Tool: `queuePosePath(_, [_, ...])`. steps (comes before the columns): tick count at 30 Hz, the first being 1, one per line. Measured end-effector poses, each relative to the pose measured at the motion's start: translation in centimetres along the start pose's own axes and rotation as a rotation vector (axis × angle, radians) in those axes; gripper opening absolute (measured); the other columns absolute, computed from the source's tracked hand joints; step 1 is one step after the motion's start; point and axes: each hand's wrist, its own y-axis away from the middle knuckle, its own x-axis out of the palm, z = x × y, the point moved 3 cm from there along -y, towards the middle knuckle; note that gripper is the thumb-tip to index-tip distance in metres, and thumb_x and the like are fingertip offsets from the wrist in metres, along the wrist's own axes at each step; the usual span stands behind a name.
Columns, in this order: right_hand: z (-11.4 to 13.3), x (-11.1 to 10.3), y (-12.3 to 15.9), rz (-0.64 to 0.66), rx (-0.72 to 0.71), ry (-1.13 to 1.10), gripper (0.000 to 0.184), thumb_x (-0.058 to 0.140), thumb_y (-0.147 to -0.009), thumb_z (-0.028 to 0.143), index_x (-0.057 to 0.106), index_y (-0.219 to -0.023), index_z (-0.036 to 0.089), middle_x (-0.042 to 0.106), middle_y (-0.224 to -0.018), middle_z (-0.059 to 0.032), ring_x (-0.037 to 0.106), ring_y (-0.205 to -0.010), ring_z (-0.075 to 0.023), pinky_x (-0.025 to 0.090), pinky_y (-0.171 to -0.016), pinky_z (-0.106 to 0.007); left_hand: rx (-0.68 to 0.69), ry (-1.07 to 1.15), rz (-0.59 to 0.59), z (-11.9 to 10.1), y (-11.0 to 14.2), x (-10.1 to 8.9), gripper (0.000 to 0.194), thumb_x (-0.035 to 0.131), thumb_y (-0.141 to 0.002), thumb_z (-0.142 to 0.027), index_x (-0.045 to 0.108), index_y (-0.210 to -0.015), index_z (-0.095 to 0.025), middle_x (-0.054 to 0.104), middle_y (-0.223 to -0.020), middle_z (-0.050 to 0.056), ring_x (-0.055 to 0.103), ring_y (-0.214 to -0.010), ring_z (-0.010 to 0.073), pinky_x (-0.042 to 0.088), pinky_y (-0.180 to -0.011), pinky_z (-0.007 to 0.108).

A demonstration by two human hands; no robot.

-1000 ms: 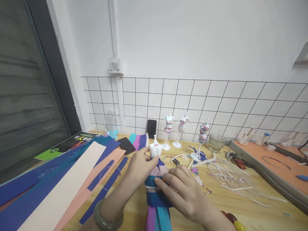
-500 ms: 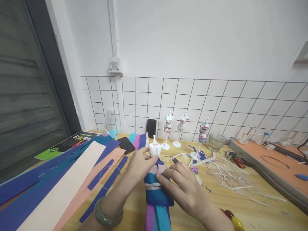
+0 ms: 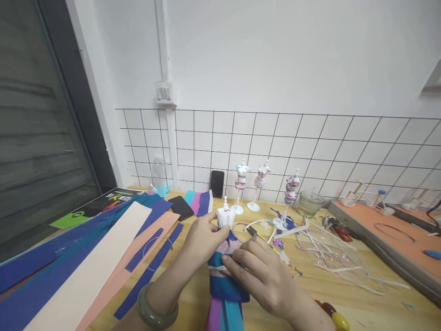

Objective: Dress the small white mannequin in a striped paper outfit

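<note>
- Since half a second ago, the white dress form point(image 3: 225, 218) has shifted slightly rightward and lower in view, its knobbed neck upright between the hands, near the table's front.
- Layered cloth point(image 3: 224, 287) covers it below the chest, with purple and turquoise panels running out of view; its stand is hidden.
- Left hand point(image 3: 204, 235): thumb and fingers clamped on the form at chest height, thumb by the blue neckline.
- Right hand point(image 3: 262, 272): fingers close together, the index tip on the blue band; whether the thumb pinches behind, I cannot tell.
- For good work here, I would judge, steady the torso lightly with the left thumb and smooth the layers evenly with the right fingertips, so the neckline does not drag down.
- Behind, three patterned forms point(image 3: 262, 177) and an upright phone point(image 3: 217, 184) stand clear.
- Left, long fabric strips point(image 3: 93, 264) crowd the forearm; a sleeve or wrist could snag them.
- Right, loose pale strips point(image 3: 332, 262) lie tangled, past the right hand.
</note>
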Motion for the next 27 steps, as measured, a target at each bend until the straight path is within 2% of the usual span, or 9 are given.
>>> queuePosePath(3, [0.2, 0.0, -0.1, 0.008, -0.014, -0.002, 0.031, 0.033, -0.096, 0.009, 0.063, -0.103, 0.007, 0.064, -0.073, -0.0091, 0.051, -0.069, -0.0187, 0.037, -0.059, -0.033, 0.010, -0.006, 0.001, 0.0, 0.1, 0.1, 0.010, 0.056, -0.071, -0.025, 0.063, -0.076, -0.018, 0.042, -0.043, -0.007, 0.034, -0.041, 0.0095, 0.022, -0.042, 0.022])
queuePosePath(7, [0.7, 0.0, -0.5, -0.004, -0.043, 0.015, 0.029, 0.037, -0.095, 0.008, 0.066, -0.098, 0.009, 0.063, -0.069, -0.0064, 0.050, -0.066, -0.0173, 0.037, -0.058, -0.033, 0.019, -0.002, 0.004, 0.1, 0.2, 0.3, 0.015, 0.058, -0.071, -0.026, 0.065, -0.082, -0.017, 0.049, -0.048, -0.005, 0.039, -0.043, 0.0104, 0.026, -0.044, 0.022])
queuePosePath(16, [1.2, 0.2, -0.4, -0.017, -0.087, 0.035, 0.025, 0.042, -0.092, 0.004, 0.066, -0.097, 0.004, 0.063, -0.065, -0.0060, 0.052, -0.063, -0.0173, 0.039, -0.056, -0.035, 0.024, 0.019, -0.039, -0.2, 0.2, -0.1, 0.011, 0.056, -0.074, -0.028, 0.060, -0.076, -0.017, 0.036, -0.044, -0.009, 0.029, -0.043, 0.0081, 0.021, -0.043, 0.021])
queuePosePath(19, [1.4, 0.0, -0.4, -0.034, -0.092, -0.001, 0.024, 0.042, -0.090, 0.001, 0.066, -0.096, 0.002, 0.064, -0.065, -0.0068, 0.055, -0.064, -0.0178, 0.041, -0.055, -0.034, 0.036, 0.029, -0.041, -0.4, 0.2, -0.2, 0.013, 0.057, -0.076, -0.030, 0.059, -0.077, -0.018, 0.034, -0.044, -0.010, 0.030, -0.043, 0.0079, 0.022, -0.042, 0.020])
queuePosePath(21, [1.5, -0.2, -0.2, -0.064, -0.078, -0.034, 0.020, 0.046, -0.089, 0.002, 0.065, -0.096, 0.004, 0.065, -0.066, -0.0059, 0.055, -0.065, -0.0170, 0.042, -0.055, -0.033, 0.058, 0.055, -0.037, -0.5, 0.3, -0.4, 0.015, 0.057, -0.078, -0.032, 0.060, -0.080, -0.018, 0.038, -0.046, -0.009, 0.035, -0.043, 0.0083, 0.025, -0.043, 0.020])
queuePosePath(24, [0.9, -0.7, 0.3, -0.161, 0.014, -0.089, 0.016, 0.056, -0.086, 0.009, 0.063, -0.101, 0.012, 0.065, -0.074, -0.0046, 0.054, -0.065, -0.0160, 0.043, -0.058, -0.033, 0.104, 0.134, -0.023, -0.9, 0.6, -0.6, 0.021, 0.057, -0.080, -0.033, 0.062, -0.095, -0.019, 0.058, -0.058, -0.004, 0.057, -0.057, 0.0136, 0.040, -0.053, 0.021])
queuePosePath(27, [-0.6, -1.2, 0.7, -0.294, 0.274, -0.198, 0.023, 0.053, -0.086, 0.009, 0.061, -0.106, 0.018, 0.061, -0.081, -0.0052, 0.055, -0.072, -0.0179, 0.045, -0.062, -0.034, 0.153, 0.197, 0.000, -1.4, 0.9, -0.7, 0.029, 0.058, -0.082, -0.032, 0.060, -0.108, -0.019, 0.071, -0.082, 0.003, 0.067, -0.083, 0.0207, 0.048, -0.072, 0.027])
